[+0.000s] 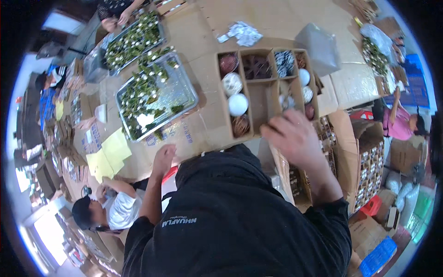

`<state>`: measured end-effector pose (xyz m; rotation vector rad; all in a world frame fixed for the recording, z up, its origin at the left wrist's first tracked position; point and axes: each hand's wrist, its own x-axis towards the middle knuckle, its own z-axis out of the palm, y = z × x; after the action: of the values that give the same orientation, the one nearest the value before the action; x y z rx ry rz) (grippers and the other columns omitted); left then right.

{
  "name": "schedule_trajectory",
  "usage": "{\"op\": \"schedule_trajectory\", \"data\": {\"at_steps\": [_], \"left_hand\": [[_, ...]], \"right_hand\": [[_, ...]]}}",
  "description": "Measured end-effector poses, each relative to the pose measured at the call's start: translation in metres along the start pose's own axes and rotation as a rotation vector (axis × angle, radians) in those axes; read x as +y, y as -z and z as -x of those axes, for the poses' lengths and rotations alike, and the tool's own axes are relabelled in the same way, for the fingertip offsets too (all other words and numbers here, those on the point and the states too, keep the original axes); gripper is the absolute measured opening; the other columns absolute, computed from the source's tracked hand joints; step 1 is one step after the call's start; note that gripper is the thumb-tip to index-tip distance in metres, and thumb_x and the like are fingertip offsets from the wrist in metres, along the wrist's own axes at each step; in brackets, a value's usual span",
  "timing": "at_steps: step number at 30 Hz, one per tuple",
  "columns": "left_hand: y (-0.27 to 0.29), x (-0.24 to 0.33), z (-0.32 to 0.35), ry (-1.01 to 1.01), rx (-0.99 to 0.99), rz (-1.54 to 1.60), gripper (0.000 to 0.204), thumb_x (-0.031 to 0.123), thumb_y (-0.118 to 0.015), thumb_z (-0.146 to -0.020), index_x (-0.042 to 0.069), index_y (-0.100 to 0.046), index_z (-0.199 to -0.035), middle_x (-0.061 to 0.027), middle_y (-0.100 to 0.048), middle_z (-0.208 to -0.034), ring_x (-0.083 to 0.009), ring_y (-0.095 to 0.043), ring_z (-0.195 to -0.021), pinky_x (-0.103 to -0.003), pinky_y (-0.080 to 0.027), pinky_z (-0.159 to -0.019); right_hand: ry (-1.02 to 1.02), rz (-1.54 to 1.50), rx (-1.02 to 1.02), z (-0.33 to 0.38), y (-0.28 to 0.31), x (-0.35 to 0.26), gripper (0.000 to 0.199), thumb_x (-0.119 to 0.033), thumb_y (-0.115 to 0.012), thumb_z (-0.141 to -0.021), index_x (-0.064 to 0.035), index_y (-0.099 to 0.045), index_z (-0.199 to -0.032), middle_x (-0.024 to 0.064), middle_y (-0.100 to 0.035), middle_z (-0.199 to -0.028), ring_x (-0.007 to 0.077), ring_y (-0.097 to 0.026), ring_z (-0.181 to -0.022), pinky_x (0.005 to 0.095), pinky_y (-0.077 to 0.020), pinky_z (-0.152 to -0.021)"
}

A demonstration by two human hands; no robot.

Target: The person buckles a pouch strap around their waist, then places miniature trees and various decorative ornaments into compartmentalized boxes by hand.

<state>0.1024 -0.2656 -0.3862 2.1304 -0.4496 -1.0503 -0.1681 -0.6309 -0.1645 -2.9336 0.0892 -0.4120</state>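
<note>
A divided cardboard box (263, 83) lies on the table in front of me. Its left column holds a dark red ball, a white openwork ball (232, 84), a plain white ball (238, 105) and a brown woven ball (241, 125). Pine cones (284, 63) with whitish tips and a dark brown ornament (256, 67) fill the far middle cells; more balls line the right column. My right hand (293, 137) is over the box's near right corner, its fingers bent and smeared by motion. My left hand (164, 159) is at the table's near edge, fingers curled; their inside is hidden.
To the left, two clear trays (196, 98) hold green sprigs with white tips. A clear plastic box (318, 48) and crumpled white scraps (243, 33) lie farther back. Cartons with small divided cells (369, 171) stand at my right. Other people work around the table.
</note>
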Motion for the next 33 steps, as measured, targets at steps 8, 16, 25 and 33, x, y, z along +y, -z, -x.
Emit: {"op": "schedule_trajectory", "data": {"at_steps": [8,16,25,33], "left_hand": [[0.039,0.093,-0.007,-0.104,0.119,0.764,0.044,0.039,-0.044,-0.106,0.002,-0.059,-0.124,-0.0100,-0.067,-0.107,-0.0168,-0.065,-0.086,-0.032,-0.053,-0.076],[0.010,-0.004,-0.021,0.050,0.097,-0.031,0.039,0.030,-0.062,-0.096,0.001,-0.057,-0.121,-0.0134,-0.067,-0.097,-0.0204,-0.066,-0.086,-0.034,-0.052,-0.080],[0.009,-0.098,-0.005,0.071,-0.477,-0.513,0.049,0.047,-0.059,-0.092,0.001,-0.064,-0.107,-0.0238,-0.067,-0.103,-0.0376,-0.065,-0.093,-0.047,-0.050,-0.083],[0.003,-0.126,0.027,0.005,-0.616,-0.360,0.041,0.046,-0.064,-0.089,0.005,-0.062,-0.094,-0.0188,-0.066,-0.090,-0.0358,-0.065,-0.090,-0.044,-0.049,-0.075]], "right_hand": [[0.256,-0.294,-0.193,-0.049,-0.105,-0.086,0.029,-0.016,-0.061,-0.079,-0.0137,-0.067,-0.107,0.0032,-0.058,-0.095,0.0243,-0.056,-0.096,0.0357,-0.0513,-0.083],[0.186,-0.272,-0.491,-0.019,-0.304,-0.092,0.013,-0.018,-0.059,-0.085,-0.0140,-0.068,-0.094,0.0064,-0.060,-0.096,0.0280,-0.058,-0.105,0.0428,-0.0483,-0.093],[-0.061,-0.095,-0.299,0.012,-0.345,-0.120,0.031,-0.013,-0.056,-0.084,-0.0103,-0.065,-0.113,0.0086,-0.058,-0.118,0.0289,-0.048,-0.126,0.0411,-0.0422,-0.104],[-1.207,-0.130,-0.863,0.102,-0.309,-0.149,0.052,-0.041,-0.062,-0.088,-0.0022,-0.060,-0.123,0.0237,-0.060,-0.123,0.0426,-0.056,-0.117,0.0523,-0.0473,-0.099]]}}
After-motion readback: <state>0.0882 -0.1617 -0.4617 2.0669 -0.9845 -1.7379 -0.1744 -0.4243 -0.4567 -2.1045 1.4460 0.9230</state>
